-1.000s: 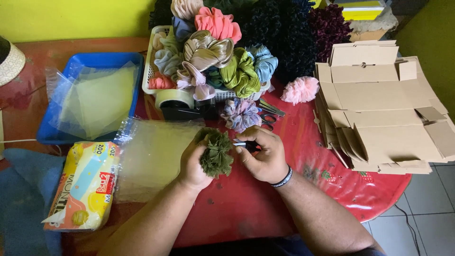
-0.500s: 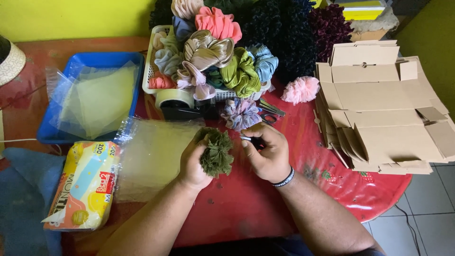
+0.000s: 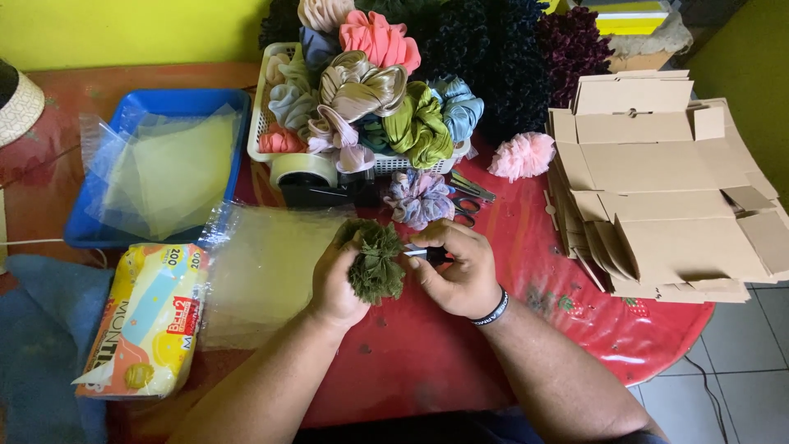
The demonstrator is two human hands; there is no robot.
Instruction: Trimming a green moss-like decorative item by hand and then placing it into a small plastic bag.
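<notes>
My left hand (image 3: 335, 284) grips an olive-green ruffled scrunchie (image 3: 376, 263) above the red tablecloth. My right hand (image 3: 459, 267) is closed on a small dark tool with a pale tip (image 3: 423, 254), which points at the scrunchie's right side. Just beyond my hands lie a lilac scrunchie (image 3: 419, 197) and scissors (image 3: 470, 197). A clear plastic bag (image 3: 259, 263) lies flat to the left of my left hand.
A white basket (image 3: 261, 123) heaped with coloured scrunchies stands at the back, with a tape dispenser (image 3: 308, 177) in front. A blue tray (image 3: 164, 103) holds clear bags. Flat cardboard boxes (image 3: 674, 181) are stacked at right, a tissue pack (image 3: 152, 316) at left, a pink scrunchie (image 3: 522, 156) nearby.
My hands shift only slightly; the right hand turns the small tool a little against the green scrunchie. Everything else stays where it was.
</notes>
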